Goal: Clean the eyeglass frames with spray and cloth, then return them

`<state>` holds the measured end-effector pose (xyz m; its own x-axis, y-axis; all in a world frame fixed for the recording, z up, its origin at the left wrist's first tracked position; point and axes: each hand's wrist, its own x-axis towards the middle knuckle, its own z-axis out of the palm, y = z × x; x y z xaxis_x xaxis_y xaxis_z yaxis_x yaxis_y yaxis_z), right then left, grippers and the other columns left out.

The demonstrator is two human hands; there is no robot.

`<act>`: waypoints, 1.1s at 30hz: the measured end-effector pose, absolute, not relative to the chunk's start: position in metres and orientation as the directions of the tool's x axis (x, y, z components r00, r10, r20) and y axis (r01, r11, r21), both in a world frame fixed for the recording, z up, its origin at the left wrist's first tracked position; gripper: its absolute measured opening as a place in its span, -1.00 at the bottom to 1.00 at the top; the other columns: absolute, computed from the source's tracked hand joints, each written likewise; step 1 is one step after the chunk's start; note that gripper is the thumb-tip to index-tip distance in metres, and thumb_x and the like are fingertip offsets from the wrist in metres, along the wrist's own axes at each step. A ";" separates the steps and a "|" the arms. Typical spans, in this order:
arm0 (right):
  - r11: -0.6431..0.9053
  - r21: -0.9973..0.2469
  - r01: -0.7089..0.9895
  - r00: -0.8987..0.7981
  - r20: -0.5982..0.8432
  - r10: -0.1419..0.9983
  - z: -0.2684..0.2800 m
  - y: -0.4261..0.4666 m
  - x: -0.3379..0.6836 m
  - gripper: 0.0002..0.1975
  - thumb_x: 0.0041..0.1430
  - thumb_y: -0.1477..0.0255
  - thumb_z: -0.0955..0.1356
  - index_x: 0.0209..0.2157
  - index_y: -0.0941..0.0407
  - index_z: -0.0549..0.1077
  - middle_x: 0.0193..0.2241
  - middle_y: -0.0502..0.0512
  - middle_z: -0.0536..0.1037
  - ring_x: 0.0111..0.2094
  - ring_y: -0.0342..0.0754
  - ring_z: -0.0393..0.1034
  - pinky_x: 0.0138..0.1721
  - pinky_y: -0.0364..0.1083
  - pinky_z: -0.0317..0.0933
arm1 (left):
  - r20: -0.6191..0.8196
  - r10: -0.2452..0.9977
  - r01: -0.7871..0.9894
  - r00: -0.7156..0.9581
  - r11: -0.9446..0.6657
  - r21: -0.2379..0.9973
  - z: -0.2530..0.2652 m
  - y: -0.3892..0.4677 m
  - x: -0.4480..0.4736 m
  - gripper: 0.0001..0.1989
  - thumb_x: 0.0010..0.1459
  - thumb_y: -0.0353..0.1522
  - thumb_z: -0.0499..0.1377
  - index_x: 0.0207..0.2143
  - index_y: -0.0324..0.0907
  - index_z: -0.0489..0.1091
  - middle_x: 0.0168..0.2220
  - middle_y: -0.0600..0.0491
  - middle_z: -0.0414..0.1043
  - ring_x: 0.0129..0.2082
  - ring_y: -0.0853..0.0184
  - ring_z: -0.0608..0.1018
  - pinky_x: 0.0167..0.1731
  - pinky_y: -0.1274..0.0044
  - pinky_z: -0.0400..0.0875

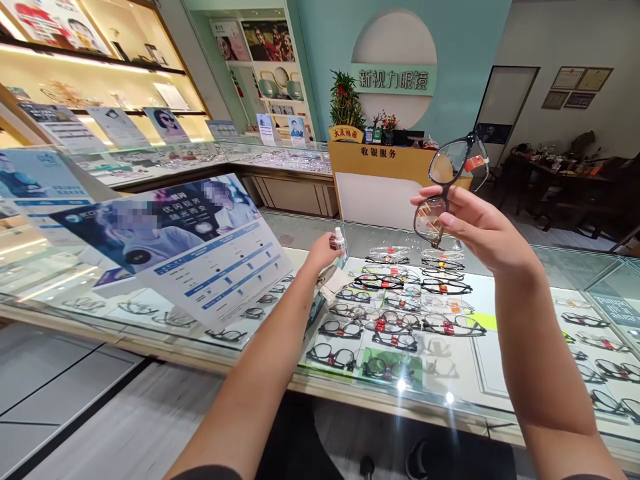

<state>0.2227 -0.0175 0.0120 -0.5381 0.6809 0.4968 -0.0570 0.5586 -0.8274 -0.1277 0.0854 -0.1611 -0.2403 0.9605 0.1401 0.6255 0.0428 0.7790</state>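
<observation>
My right hand (473, 217) is raised over the display case. Its thumb and fingers pinch a pair of dark-framed eyeglasses (447, 165) near the bridge, so the lenses stand one above the other. An orange-red tag hangs by the upper lens. My left hand (323, 253) reaches forward above the glass and is closed round a small white-topped spray bottle (339, 238). Just below it lies a pale, cloth-like item (334, 283) that I cannot make out fully. Rows of eyeglasses (384, 281), several with red or orange tags, lie between my hands.
The glass display case (360, 381) runs across in front of me. To the left a large printed price board (220, 267) leans over more frames. Behind stand a cashier counter (380, 193), potted plants (347, 103) and lit shelves (135, 73). A cluttered dark table (555, 173) is at the far right.
</observation>
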 end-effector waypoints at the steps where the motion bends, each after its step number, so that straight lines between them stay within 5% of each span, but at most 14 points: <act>1: 0.559 -0.828 -0.052 -0.540 0.494 0.682 0.012 -0.018 0.223 -0.56 0.34 0.14 0.48 0.17 -0.03 0.55 0.22 0.16 0.57 0.25 0.11 0.47 0.37 0.16 0.34 | 0.143 0.960 0.626 -0.242 0.042 0.779 -0.160 0.085 -0.127 -0.64 -0.07 -0.42 0.36 -0.21 -0.11 0.33 -0.12 -0.03 0.63 -0.12 0.16 0.64 -0.03 0.39 0.47; 6: 0.563 -0.825 -0.043 -0.537 0.494 0.683 0.012 -0.019 0.222 -0.56 0.33 0.15 0.49 0.17 -0.03 0.56 0.21 0.15 0.58 0.25 0.12 0.47 0.37 0.17 0.34 | 0.232 0.916 0.655 -0.327 0.043 0.754 -0.136 0.074 -0.136 -0.55 -0.07 -0.32 0.43 -0.17 -0.10 0.29 -0.15 -0.02 0.53 -0.09 0.15 0.58 -0.05 0.39 0.43; 9: 0.569 -0.820 -0.061 -0.529 0.510 0.678 0.014 -0.020 0.223 -0.58 0.33 0.16 0.49 0.15 -0.03 0.57 0.20 0.15 0.57 0.24 0.12 0.47 0.36 0.17 0.35 | 0.267 0.897 0.690 -0.351 0.055 0.722 -0.111 0.059 -0.145 -0.71 0.12 -0.18 0.31 -0.26 -0.08 0.28 -0.37 0.07 0.40 -0.25 0.20 0.51 -0.21 0.43 0.37; 12: 0.566 -0.822 -0.062 -0.530 0.507 0.679 0.016 -0.022 0.222 -0.58 0.32 0.16 0.49 0.15 -0.02 0.57 0.19 0.17 0.58 0.24 0.14 0.48 0.34 0.18 0.36 | 0.133 0.977 0.735 -0.165 0.032 0.677 -0.098 0.045 -0.142 -0.66 0.06 -0.09 0.33 -0.50 -0.08 0.30 -0.56 0.12 0.28 -0.48 0.28 0.40 -0.42 0.45 0.22; 16: 0.566 -0.823 -0.054 -0.527 0.505 0.684 0.018 -0.025 0.221 -0.58 0.30 0.16 0.51 0.13 0.00 0.58 0.18 0.20 0.58 0.24 0.16 0.48 0.34 0.20 0.37 | -0.151 0.986 0.793 0.066 0.040 0.607 -0.107 0.042 -0.123 -0.57 -0.32 -0.16 0.52 -0.67 -0.08 0.31 -0.67 0.14 0.30 -0.61 0.32 0.36 -0.52 0.45 0.14; 24: 0.577 -0.814 -0.074 -0.532 0.522 0.667 0.019 -0.030 0.220 -0.60 0.29 0.14 0.52 0.10 -0.05 0.60 0.16 0.13 0.60 0.27 0.17 0.47 0.36 0.21 0.36 | -0.313 0.950 0.813 0.027 0.161 0.559 -0.144 0.059 -0.116 -0.54 -0.50 -0.34 0.62 -0.68 -0.08 0.36 -0.77 0.16 0.24 -0.72 0.24 0.37 -0.54 0.39 0.25; 27: 0.568 -0.821 -0.061 -0.539 0.506 0.674 0.019 -0.032 0.219 -0.60 0.29 0.13 0.52 0.10 -0.05 0.60 0.16 0.12 0.60 0.25 0.17 0.48 0.36 0.21 0.37 | -0.289 0.956 0.802 0.052 0.132 0.582 -0.152 0.061 -0.120 -0.57 -0.33 -0.36 0.61 -0.65 -0.12 0.36 -0.77 0.21 0.22 -0.74 0.35 0.33 -0.58 0.44 0.20; 31: 0.550 -0.833 -0.058 -0.550 0.486 0.679 0.019 -0.033 0.218 -0.57 0.28 0.11 0.52 0.11 -0.04 0.59 0.17 0.13 0.60 0.26 0.17 0.47 0.35 0.21 0.39 | -0.326 0.940 0.828 0.102 0.102 0.552 -0.155 0.061 -0.124 -0.64 0.28 -0.20 0.40 -0.46 -0.21 0.42 -0.62 0.24 0.33 -0.65 0.50 0.32 -0.57 0.59 0.30; 33: 0.548 -0.834 -0.063 -0.556 0.486 0.675 0.019 -0.033 0.218 -0.59 0.29 0.13 0.52 0.11 -0.03 0.60 0.17 0.14 0.59 0.27 0.17 0.46 0.35 0.20 0.39 | -0.340 0.936 0.832 0.097 0.111 0.544 -0.152 0.061 -0.125 -0.64 0.40 -0.17 0.31 -0.39 -0.22 0.43 -0.54 0.21 0.37 -0.61 0.52 0.36 -0.54 0.62 0.35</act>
<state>0.2185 -0.0331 0.0193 -0.5556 0.6749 0.4857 -0.0632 0.5481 -0.8340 -0.1251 0.0615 -0.1516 0.0970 0.9356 -0.3396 0.8317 0.1112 0.5439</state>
